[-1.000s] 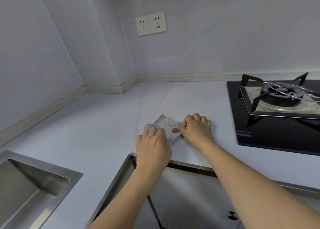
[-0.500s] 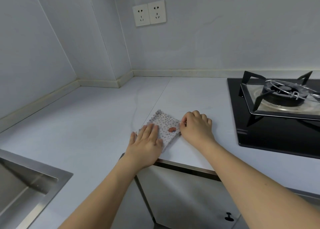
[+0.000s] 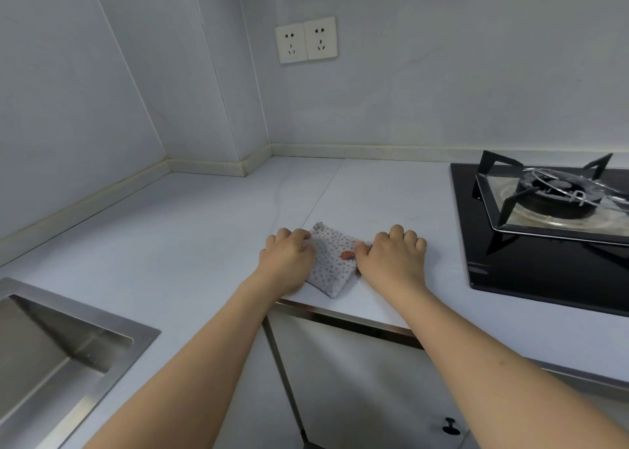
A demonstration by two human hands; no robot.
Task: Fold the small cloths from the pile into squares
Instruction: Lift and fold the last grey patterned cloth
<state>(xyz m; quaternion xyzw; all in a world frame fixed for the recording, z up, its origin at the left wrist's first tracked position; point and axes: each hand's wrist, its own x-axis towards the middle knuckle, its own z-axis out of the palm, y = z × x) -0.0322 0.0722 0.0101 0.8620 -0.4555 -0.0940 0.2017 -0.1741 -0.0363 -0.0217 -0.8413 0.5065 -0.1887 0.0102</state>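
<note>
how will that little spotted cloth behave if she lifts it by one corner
The spotted cloth looks thin and soft, so it would probably droop and unfold once lifted. It seems light; both the left hand and right hand grip its edges. On the smooth countertop it would likely slide easily when pushed.

I see a pale grey cloth (image 3: 332,266) sprinkled with small dark dots and one orange-red patch. The bench (image 3: 190,244) is plain white, the hob (image 3: 531,251) glossy black, the sink (image 3: 51,353) brushed silver, the sockets (image 3: 306,42) cream-white.
</note>
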